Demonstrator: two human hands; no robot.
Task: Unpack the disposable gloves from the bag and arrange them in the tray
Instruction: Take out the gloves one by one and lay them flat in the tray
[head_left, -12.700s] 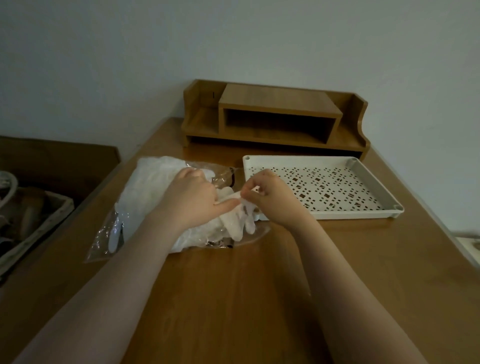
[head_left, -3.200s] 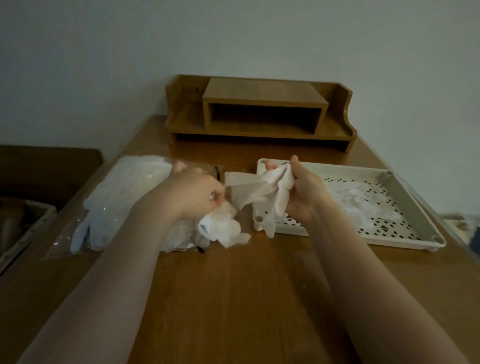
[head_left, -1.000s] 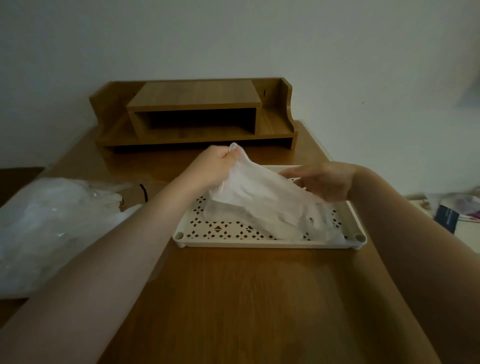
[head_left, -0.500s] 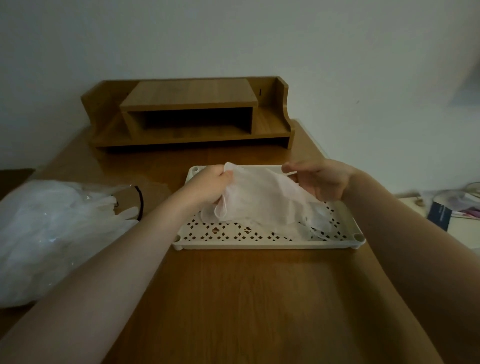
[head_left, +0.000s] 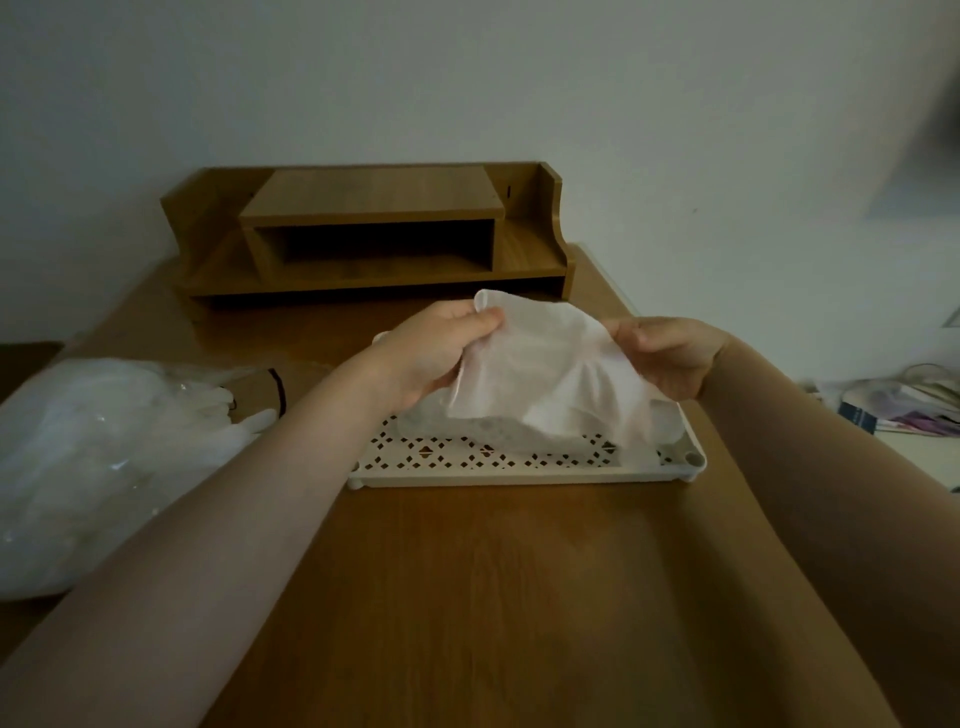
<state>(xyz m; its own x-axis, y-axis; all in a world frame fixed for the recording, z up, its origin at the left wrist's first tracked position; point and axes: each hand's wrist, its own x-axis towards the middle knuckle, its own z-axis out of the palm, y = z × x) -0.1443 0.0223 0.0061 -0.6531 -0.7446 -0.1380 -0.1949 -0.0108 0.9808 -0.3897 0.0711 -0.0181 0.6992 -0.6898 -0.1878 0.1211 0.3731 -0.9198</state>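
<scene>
On the wooden table (head_left: 519, 597), the clear bag (head_left: 104, 457) of gloves lies at the left, and the white perforated tray (head_left: 498, 460) sits ahead with gloves already inside. Above the tray, the left hand (head_left: 441, 348) and right hand (head_left: 670, 358) each pinch 1 edge of a white glove (head_left: 545, 374), stretched between them. Beyond stands a wooden desk shelf (head_left: 374, 234).

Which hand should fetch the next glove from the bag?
Left. The left hand is on the side of the bag; the right hand is across the tray. Both now grip the glove.
</scene>
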